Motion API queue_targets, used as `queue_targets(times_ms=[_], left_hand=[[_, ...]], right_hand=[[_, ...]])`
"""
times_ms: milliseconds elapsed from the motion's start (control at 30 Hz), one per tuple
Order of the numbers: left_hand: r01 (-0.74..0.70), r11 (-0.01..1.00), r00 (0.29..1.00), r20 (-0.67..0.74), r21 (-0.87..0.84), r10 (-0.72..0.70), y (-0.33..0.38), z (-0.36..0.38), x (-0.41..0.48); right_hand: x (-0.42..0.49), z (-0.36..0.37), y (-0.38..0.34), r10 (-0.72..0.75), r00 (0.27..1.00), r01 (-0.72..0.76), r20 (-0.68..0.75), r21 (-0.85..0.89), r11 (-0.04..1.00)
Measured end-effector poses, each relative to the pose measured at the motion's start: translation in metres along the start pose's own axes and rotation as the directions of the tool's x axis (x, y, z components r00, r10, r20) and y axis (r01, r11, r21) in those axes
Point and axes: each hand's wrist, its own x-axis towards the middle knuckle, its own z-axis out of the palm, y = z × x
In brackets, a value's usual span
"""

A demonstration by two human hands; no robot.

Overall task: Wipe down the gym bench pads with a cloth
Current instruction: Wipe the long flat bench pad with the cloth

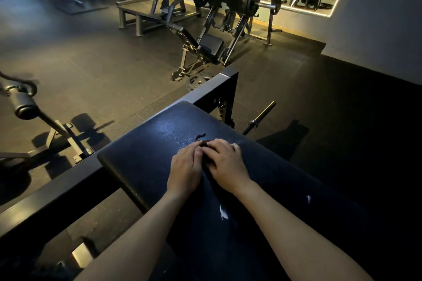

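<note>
Head view: both hands lie close together on the dark bench pad [146, 157], near its far end. The left hand [185, 167] and right hand [226, 162] cover a small dark cloth [206, 143], with only a scrap and a loose thread showing. I cannot tell whether either hand pinches it or merely presses on it. The cloth looks light, soft and limp, and will likely bunch, so it is best held flat under the fingers. The pad looks smooth, firm and probably slick.
</note>
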Motion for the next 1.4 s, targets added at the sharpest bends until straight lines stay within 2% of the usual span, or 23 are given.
queue_targets(times_ms=[67,167,233,400,500,667,733,800,833,900,933,1033,1167,1233,1367,1400], left_hand=[[0.0,1.0,1.0,0.0,-0.003,0.0,-0.001,0.0,0.0],[-0.017,1.0,1.0,0.004,0.014,0.017,-0.001,-0.001,0.0],[-0.018,0.999,1.0,0.014,0.031,0.018,0.0,-0.002,-0.002],[-0.037,0.995,0.999,0.029,0.093,0.035,0.003,0.0,-0.003],[-0.023,0.99,0.999,0.048,0.136,0.017,0.003,0.004,-0.002],[-0.013,0.996,1.0,0.023,0.091,0.011,0.003,0.003,-0.001],[-0.022,0.995,0.999,0.027,0.099,0.02,0.003,0.003,0.0],[-0.026,0.993,0.999,0.034,0.115,0.022,0.001,0.003,0.0],[-0.024,0.992,0.999,0.039,0.125,0.019,0.0,0.004,0.0],[-0.018,0.99,0.999,0.046,0.139,0.012,-0.001,0.005,0.0],[-0.018,0.99,0.999,0.047,0.143,0.012,-0.001,0.005,0.0],[-0.018,0.987,0.999,0.04,0.157,0.012,0.0,0.007,0.001],[-0.032,0.986,0.999,0.039,0.163,0.026,0.003,0.006,0.0],[-0.039,0.984,0.999,0.038,0.176,0.033,0.003,0.006,0.0],[-0.033,0.972,0.998,0.063,0.231,0.018,0.001,0.007,-0.001],[-0.034,0.969,0.998,0.067,0.246,0.018,0.001,0.007,-0.001]], right_hand=[[-0.004,0.006,-0.006,0.024,0.992,-0.021,0.124,-0.022,1.0],[0.002,0.001,0.001,0.132,0.973,-0.129,0.187,-0.029,0.991],[0.007,-0.003,0.014,0.165,0.969,-0.155,0.184,-0.069,0.986],[0.017,-0.008,0.042,0.39,0.918,-0.381,0.071,-0.12,0.917],[0.017,-0.004,0.02,0.361,0.932,-0.356,0.038,-0.085,0.93],[-0.007,-0.004,-0.018,0.141,0.99,-0.142,0.016,0.169,0.975],[-0.007,-0.006,-0.015,0.095,0.995,-0.095,0.008,0.194,0.976],[0.005,-0.006,0.004,0.144,0.985,-0.131,-0.095,0.135,0.982],[0.012,-0.006,0.017,0.217,0.967,-0.206,-0.132,0.093,0.974],[0.025,-0.007,0.038,0.382,0.923,-0.38,-0.051,0.031,0.924],[0.03,-0.008,0.043,0.422,0.907,-0.422,0.02,0.008,0.907],[0.026,-0.007,0.029,0.375,0.924,-0.376,0.07,-0.002,0.927],[-0.008,0.002,-0.016,0.199,0.978,-0.191,-0.054,0.134,0.972],[-0.008,0.002,-0.017,0.161,0.985,-0.147,-0.069,0.171,0.974],[0.025,-0.012,0.029,0.339,0.929,-0.315,-0.148,0.165,0.935],[0.031,-0.015,0.04,0.404,0.909,-0.388,-0.106,0.145,0.91]])
